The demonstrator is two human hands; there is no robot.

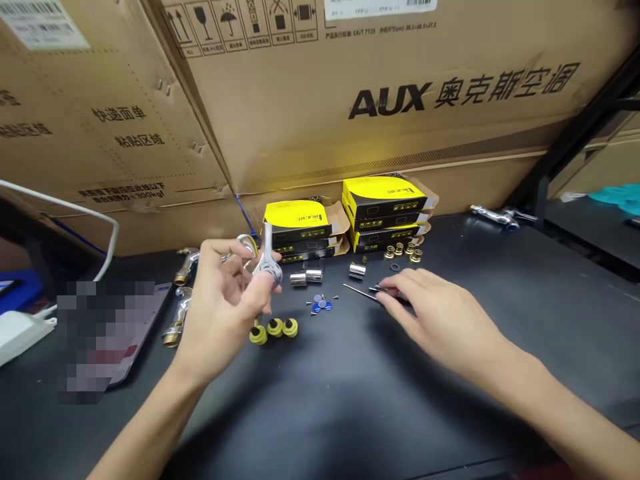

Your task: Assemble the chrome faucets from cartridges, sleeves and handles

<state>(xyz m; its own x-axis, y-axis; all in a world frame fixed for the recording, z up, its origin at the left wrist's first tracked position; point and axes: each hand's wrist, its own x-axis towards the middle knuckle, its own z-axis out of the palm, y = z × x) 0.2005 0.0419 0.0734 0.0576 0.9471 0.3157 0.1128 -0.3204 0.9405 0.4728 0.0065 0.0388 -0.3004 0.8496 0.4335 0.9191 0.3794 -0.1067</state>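
Observation:
Raised over the left middle of the table, my left hand [223, 310] is closed around a chrome faucet [269, 260], its lever handle pointing up. Much of the faucet's body is hidden behind my fingers. My right hand [450, 317] is low at the tabletop, thumb and fingers closed on the dark handle of a screwdriver [359, 291], whose thin shaft points left. Whether the screwdriver still touches the table I cannot tell. Between the hands lie blue round caps [323, 305] and small screws [335, 297]. Yellow-green valve cartridges [275, 327] stand beside my left hand.
Chrome sleeves [357, 271], brass fittings [399, 249] and a dark ring [395, 267] lie farther back. Yellow-black boxes [385, 207] are stacked against large cartons [300, 120]. More faucets lie left [175, 320] and back right [500, 217]. A pixelated flat object [115, 340] is at left.

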